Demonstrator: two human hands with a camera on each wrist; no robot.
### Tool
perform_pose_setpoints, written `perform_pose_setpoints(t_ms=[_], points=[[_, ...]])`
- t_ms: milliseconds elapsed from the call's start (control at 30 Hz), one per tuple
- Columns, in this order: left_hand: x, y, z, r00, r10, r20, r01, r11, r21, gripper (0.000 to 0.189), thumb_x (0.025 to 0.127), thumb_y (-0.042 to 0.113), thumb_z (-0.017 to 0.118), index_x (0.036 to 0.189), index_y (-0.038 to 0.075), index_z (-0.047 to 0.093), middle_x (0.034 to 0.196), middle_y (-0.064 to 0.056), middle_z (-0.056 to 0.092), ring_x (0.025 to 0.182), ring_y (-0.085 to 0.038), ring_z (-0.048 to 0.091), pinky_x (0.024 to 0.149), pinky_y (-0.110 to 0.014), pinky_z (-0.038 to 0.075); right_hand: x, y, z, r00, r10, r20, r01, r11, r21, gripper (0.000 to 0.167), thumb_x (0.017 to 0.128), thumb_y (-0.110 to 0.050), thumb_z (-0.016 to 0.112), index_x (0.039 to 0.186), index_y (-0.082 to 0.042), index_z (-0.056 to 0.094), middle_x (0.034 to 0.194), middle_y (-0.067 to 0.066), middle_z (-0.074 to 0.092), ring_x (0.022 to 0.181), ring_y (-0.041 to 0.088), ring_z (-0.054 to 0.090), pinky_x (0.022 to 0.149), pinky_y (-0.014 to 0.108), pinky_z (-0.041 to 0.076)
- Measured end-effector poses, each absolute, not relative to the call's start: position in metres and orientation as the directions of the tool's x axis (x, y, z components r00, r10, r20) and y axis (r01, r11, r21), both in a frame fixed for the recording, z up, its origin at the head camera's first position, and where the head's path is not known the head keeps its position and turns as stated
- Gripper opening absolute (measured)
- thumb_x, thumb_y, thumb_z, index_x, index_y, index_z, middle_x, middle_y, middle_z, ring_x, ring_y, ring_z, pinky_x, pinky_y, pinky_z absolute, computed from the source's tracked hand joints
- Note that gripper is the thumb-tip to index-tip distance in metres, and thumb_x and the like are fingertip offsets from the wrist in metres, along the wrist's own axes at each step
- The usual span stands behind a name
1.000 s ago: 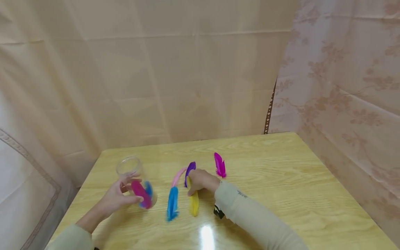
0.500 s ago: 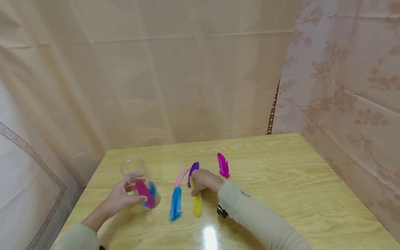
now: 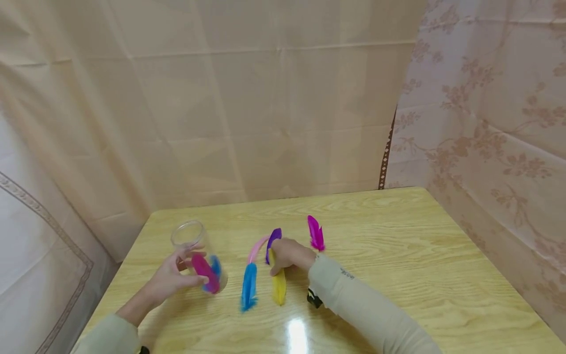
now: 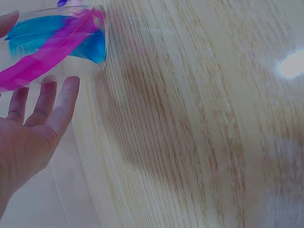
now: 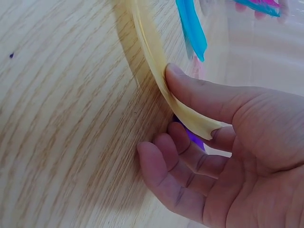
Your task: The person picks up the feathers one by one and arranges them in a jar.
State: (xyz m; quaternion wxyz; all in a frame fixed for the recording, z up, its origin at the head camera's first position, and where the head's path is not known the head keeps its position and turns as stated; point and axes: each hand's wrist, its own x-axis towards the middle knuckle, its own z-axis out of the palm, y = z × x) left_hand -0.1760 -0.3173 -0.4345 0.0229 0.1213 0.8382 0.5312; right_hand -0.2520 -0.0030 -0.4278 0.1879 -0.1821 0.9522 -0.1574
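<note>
Beige cloth (image 3: 247,123) hangs beyond both hands, behind our wood-grain desk (image 3: 420,275). Our right hand (image 3: 289,253) pinches the yellow feather (image 3: 279,287) between thumb and fingers; we should keep that hold light, lest the vane crease. Our left hand (image 3: 174,279) grips a transparent jar (image 3: 202,243) holding a magenta feather (image 4: 47,54) and a blue feather (image 4: 35,31); steady pressure should suffice. Between the hands lie a loose blue feather (image 3: 249,287) and a pink feather (image 3: 256,249); just past the right fingertips, a purple feather (image 3: 273,241); beyond that wrist, a loose magenta feather (image 3: 316,232). Flowered cloth (image 3: 499,123) hangs farther to the right hand's side.
</note>
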Motion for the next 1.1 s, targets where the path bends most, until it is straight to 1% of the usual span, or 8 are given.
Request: perform_pose_setpoints(t_ms=[233,367,500,633,800,900,1000,1100], points=[[-0.176,-0.317,-0.437,-0.971,0.225,0.083,0.169,0.398,0.902,0.074,0.082,0.009,0.085,0.145,0.007,0.047,0.136,-0.021,0.059,0.109,-0.030,0.055,0.091,-0.046,0.048,-0.252,-0.002,-0.431,-0.864,-0.419,-0.280,-0.304,0.877,-0.373,0.035,0.079,-0.026,0.090,0.083,-0.010,0.059,0.072,0.001,0.054,0.062,0.015,0.050,0.055,0.025,0.043],[-0.177,-0.316,-0.439,-0.970,0.227,0.084,0.169,0.389,0.906,0.074,0.082,0.008,0.085,0.145,0.007,0.047,0.136,-0.021,0.059,0.107,-0.030,0.055,0.090,-0.045,0.048,-0.250,-0.001,-0.431,-0.869,-0.403,-0.288,-0.259,0.865,-0.429,0.032,0.080,-0.021,0.089,0.085,-0.010,0.060,0.074,0.003,0.057,0.060,0.017,0.057,0.054,0.027,0.050],[-0.176,-0.316,-0.439,-0.973,0.220,0.073,0.156,0.390,0.907,0.074,0.082,0.009,0.085,0.145,0.006,0.046,0.137,-0.021,0.059,0.107,-0.031,0.054,0.090,-0.047,0.047,-0.245,-0.001,-0.428,-0.863,-0.408,-0.296,-0.231,0.842,-0.488,0.026,0.082,-0.015,0.086,0.090,-0.009,0.062,0.078,0.004,0.060,0.062,0.020,0.063,0.057,0.030,0.056],[-0.175,-0.316,-0.437,-0.976,0.213,0.051,0.135,0.403,0.905,0.075,0.083,0.010,0.084,0.146,0.008,0.045,0.139,-0.020,0.058,0.110,-0.031,0.054,0.092,-0.049,0.046,-0.242,-0.003,-0.426,-0.851,-0.424,-0.310,-0.213,0.817,-0.535,0.023,0.085,-0.011,0.083,0.092,-0.009,0.061,0.081,0.003,0.061,0.065,0.021,0.064,0.059,0.032,0.057],[-0.175,-0.316,-0.436,-0.974,0.217,0.061,0.148,0.409,0.900,0.075,0.082,0.010,0.085,0.146,0.007,0.045,0.138,-0.020,0.058,0.109,-0.030,0.054,0.091,-0.047,0.046,-0.243,-0.004,-0.425,-0.844,-0.441,-0.307,-0.206,0.793,-0.573,0.027,0.086,-0.007,0.081,0.104,-0.008,0.060,0.085,0.005,0.059,0.064,0.022,0.064,0.058,0.034,0.058],[-0.176,-0.316,-0.436,-0.972,0.223,0.072,0.160,0.409,0.898,0.075,0.082,0.009,0.085,0.146,0.006,0.046,0.138,-0.020,0.058,0.108,-0.031,0.054,0.090,-0.046,0.046,-0.245,-0.004,-0.426,-0.844,-0.459,-0.277,-0.239,0.785,-0.572,0.033,0.086,-0.006,0.081,0.111,-0.008,0.061,0.088,0.003,0.058,0.069,0.020,0.062,0.061,0.033,0.057],[-0.176,-0.316,-0.434,-0.971,0.226,0.075,0.165,0.409,0.898,0.075,0.082,0.009,0.084,0.146,0.007,0.046,0.138,-0.020,0.058,0.110,-0.032,0.054,0.091,-0.048,0.046,-0.247,-0.005,-0.425,-0.846,-0.476,-0.239,-0.270,0.770,-0.579,0.036,0.085,-0.006,0.082,0.115,-0.009,0.064,0.091,0.000,0.059,0.078,0.018,0.060,0.070,0.031,0.056],[-0.175,-0.317,-0.433,-0.974,0.217,0.065,0.151,0.408,0.900,0.075,0.082,0.010,0.084,0.146,0.008,0.046,0.139,-0.020,0.058,0.113,-0.033,0.054,0.092,-0.046,0.047,-0.248,-0.007,-0.421,-0.839,-0.507,-0.197,-0.299,0.732,-0.612,0.036,0.084,-0.006,0.083,0.116,-0.008,0.066,0.092,0.000,0.061,0.081,0.016,0.059,0.075,0.031,0.057]])
